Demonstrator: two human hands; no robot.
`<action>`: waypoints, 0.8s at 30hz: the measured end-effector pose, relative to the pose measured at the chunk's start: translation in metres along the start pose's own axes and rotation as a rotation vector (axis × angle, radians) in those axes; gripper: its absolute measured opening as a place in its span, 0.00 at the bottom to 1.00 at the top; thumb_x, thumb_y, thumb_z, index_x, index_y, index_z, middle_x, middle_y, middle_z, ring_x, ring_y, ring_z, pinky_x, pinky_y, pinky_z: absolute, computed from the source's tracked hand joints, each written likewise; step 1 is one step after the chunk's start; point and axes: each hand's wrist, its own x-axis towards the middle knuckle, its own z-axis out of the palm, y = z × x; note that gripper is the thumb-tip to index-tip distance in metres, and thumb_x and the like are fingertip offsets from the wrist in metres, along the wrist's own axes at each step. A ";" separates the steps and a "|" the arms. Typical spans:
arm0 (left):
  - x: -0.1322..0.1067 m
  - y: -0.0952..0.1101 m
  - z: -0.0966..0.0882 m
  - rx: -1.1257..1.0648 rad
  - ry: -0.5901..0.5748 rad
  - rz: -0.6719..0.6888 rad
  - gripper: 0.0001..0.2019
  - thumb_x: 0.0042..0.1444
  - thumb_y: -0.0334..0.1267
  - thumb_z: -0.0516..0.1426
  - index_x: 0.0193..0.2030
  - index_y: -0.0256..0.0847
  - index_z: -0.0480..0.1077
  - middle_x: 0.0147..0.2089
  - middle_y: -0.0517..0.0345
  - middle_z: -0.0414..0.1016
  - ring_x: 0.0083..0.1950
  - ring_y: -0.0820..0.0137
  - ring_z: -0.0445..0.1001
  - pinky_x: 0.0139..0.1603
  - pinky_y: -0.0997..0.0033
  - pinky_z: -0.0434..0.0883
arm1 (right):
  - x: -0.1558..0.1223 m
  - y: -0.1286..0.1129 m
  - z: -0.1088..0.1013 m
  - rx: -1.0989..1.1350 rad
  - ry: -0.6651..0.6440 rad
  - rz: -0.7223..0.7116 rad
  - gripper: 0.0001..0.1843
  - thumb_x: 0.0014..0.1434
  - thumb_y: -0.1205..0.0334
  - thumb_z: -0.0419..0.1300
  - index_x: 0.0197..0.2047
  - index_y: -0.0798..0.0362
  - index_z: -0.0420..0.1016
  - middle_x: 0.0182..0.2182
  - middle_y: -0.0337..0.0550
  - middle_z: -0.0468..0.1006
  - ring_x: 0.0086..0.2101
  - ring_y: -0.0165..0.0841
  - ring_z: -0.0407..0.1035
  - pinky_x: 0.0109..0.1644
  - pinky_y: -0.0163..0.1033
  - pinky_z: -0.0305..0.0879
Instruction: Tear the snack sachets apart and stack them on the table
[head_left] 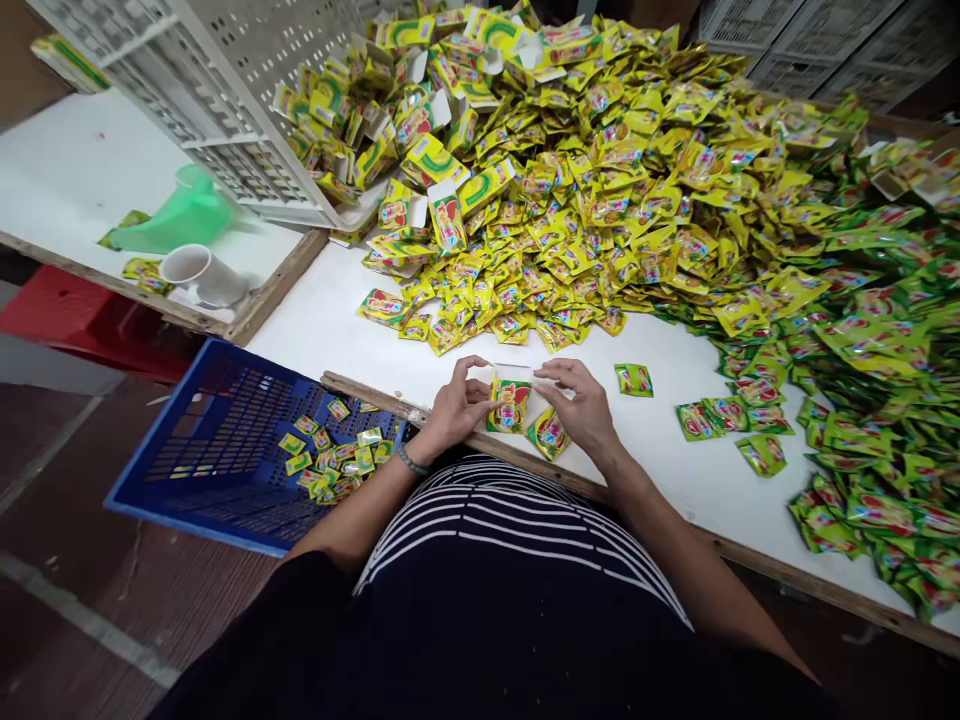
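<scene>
My left hand [457,405] and my right hand [577,400] meet at the near edge of the white table [330,320]. Between them they hold a small yellow box [510,403] with its white top flap open. Both hands have fingers curled on the box. A yellow sachet [550,433] sits tucked under my right palm. A big heap of yellow sachets [600,200] lies just beyond the hands, and flat unfolded yellow boxes [420,140] are stacked at the heap's left.
A heap of green sachets [877,380] fills the table's right side; a few lie loose near my right hand. A blue crate [202,440] with filled boxes stands at the left. A white perforated crate [225,90], a cup [199,272] and a green scoop [180,215] are at the back left.
</scene>
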 end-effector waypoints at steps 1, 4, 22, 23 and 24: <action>-0.001 0.000 0.001 0.039 0.000 0.021 0.31 0.49 0.42 0.66 0.55 0.46 0.54 0.37 0.60 0.76 0.35 0.71 0.77 0.39 0.72 0.72 | -0.003 0.002 0.001 0.025 -0.019 0.020 0.11 0.57 0.53 0.61 0.39 0.49 0.79 0.41 0.46 0.79 0.42 0.38 0.73 0.44 0.45 0.70; -0.003 0.002 0.002 0.151 -0.023 0.083 0.28 0.53 0.42 0.63 0.57 0.45 0.56 0.39 0.59 0.75 0.37 0.71 0.77 0.40 0.72 0.71 | -0.005 0.004 0.004 0.062 0.003 0.030 0.11 0.58 0.53 0.61 0.40 0.49 0.79 0.41 0.46 0.80 0.42 0.37 0.74 0.47 0.45 0.70; 0.000 0.010 0.003 0.196 -0.148 0.070 0.19 0.54 0.42 0.61 0.53 0.41 0.69 0.36 0.58 0.76 0.38 0.69 0.74 0.39 0.72 0.68 | -0.013 0.005 0.004 0.044 -0.183 0.112 0.14 0.59 0.50 0.58 0.36 0.50 0.80 0.37 0.45 0.81 0.39 0.37 0.75 0.45 0.43 0.72; -0.001 0.011 0.004 0.186 -0.156 0.064 0.19 0.55 0.42 0.60 0.53 0.41 0.69 0.36 0.57 0.76 0.38 0.69 0.74 0.39 0.72 0.68 | -0.013 0.005 0.004 0.050 -0.218 0.130 0.14 0.58 0.50 0.58 0.36 0.51 0.80 0.35 0.44 0.81 0.37 0.36 0.75 0.44 0.43 0.72; -0.001 0.012 0.004 0.176 -0.164 0.058 0.19 0.55 0.42 0.60 0.53 0.41 0.69 0.36 0.57 0.76 0.38 0.69 0.74 0.38 0.73 0.68 | -0.012 0.005 0.003 0.053 -0.238 0.147 0.15 0.58 0.49 0.59 0.38 0.51 0.79 0.33 0.43 0.81 0.35 0.36 0.75 0.42 0.42 0.72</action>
